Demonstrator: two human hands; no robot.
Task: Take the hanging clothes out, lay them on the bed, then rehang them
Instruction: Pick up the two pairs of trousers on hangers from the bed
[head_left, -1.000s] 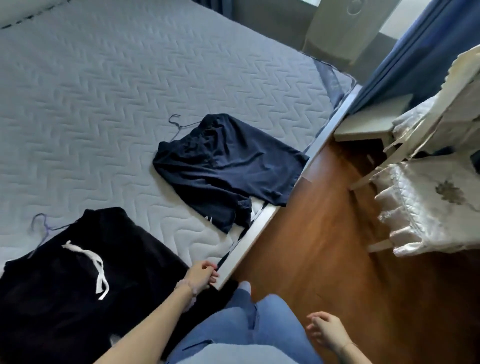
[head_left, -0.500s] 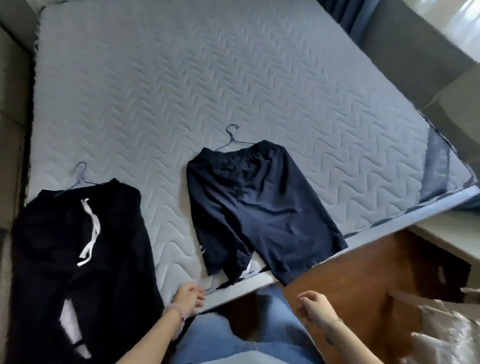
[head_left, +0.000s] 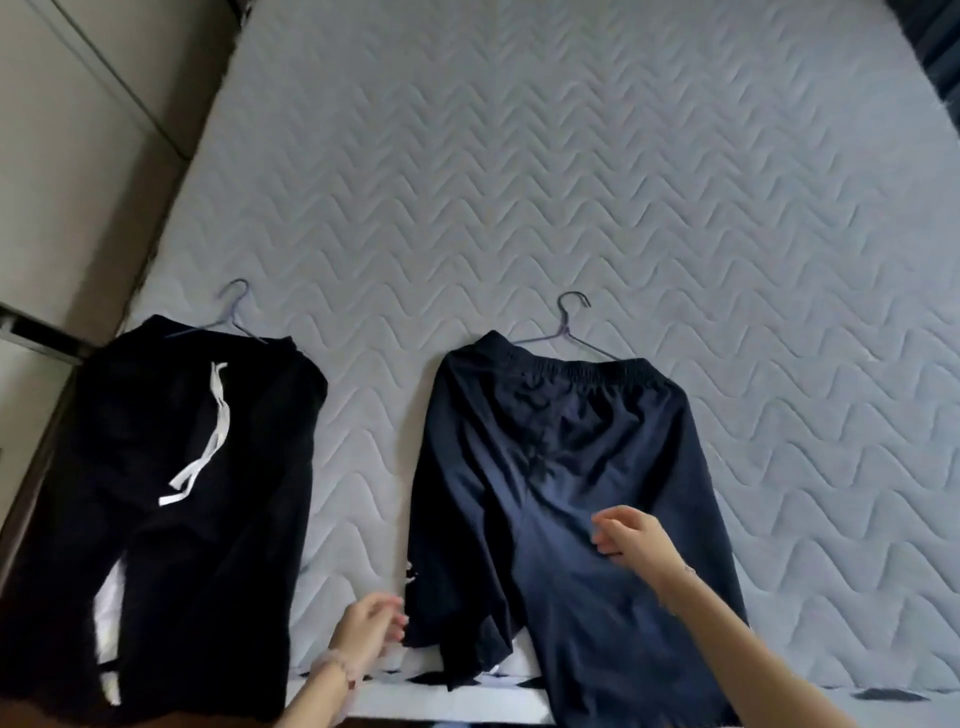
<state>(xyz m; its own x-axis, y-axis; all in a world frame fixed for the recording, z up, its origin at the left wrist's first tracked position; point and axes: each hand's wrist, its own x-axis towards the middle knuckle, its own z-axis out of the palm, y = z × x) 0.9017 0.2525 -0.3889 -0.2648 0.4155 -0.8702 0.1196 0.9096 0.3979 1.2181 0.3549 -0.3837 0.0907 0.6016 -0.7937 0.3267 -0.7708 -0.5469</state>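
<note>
- The bed (head_left: 571, 156) has a grey mattress cover quilted in a zigzag pattern, and both garments lie flat on it near its front edge.
- The navy shorts (head_left: 561, 467) lie right of centre with the elastic waistband away from the person. The legs run down to the bed's edge and over it.
- A wire hanger (head_left: 569, 322) sticks out above the waistband of the shorts.
- The black trousers (head_left: 171, 493) lie to the left, apart from the shorts, with a white drawstring (head_left: 215, 431) trailing down the front. A second wire hanger (head_left: 236, 306) shows at their top.
- The left hand (head_left: 371, 626) is just beside the lower left hem of the shorts, fingers loosely curled. I cannot tell whether it pinches the cloth.
- The right hand (head_left: 636, 538) is over the right leg of the shorts, fingers loosely bent and holding nothing. It is slightly blurred.
- A beige panelled surface (head_left: 67, 182) stands along the bed's left side.
</note>
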